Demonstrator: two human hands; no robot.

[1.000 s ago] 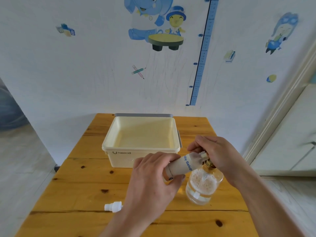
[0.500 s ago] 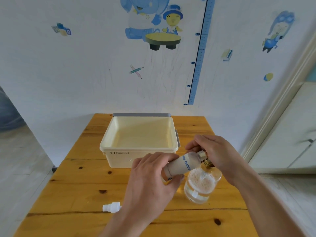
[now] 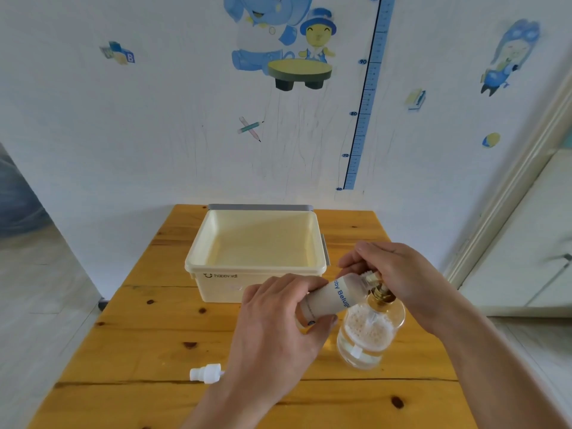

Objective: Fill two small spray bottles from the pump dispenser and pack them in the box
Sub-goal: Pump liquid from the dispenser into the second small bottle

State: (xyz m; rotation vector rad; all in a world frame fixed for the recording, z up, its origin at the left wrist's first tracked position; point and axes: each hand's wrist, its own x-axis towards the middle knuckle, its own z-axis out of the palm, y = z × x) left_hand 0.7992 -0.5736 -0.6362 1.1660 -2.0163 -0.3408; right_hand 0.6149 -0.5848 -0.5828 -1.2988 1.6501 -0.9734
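Observation:
My left hand (image 3: 278,323) grips a small frosted spray bottle (image 3: 332,297) with blue lettering, tilted almost flat with its open neck against the pump's nozzle. My right hand (image 3: 399,274) rests on top of the gold pump head of the clear pump dispenser (image 3: 370,332), which stands on the table and holds foamy liquid. The bottle's white spray cap (image 3: 205,373) lies loose on the table to the left of my left wrist. The cream box (image 3: 257,270) sits open behind the hands, with nothing inside. No second spray bottle is in view.
The wooden table (image 3: 139,335) stands against a white wall with blue cartoon stickers. The box's grey lid (image 3: 260,207) lies under or behind the box at the far edge. A white door (image 3: 526,243) stands to the right.
Hands, bottle and dispenser keep the same pose. Only the camera view has shifted slightly.

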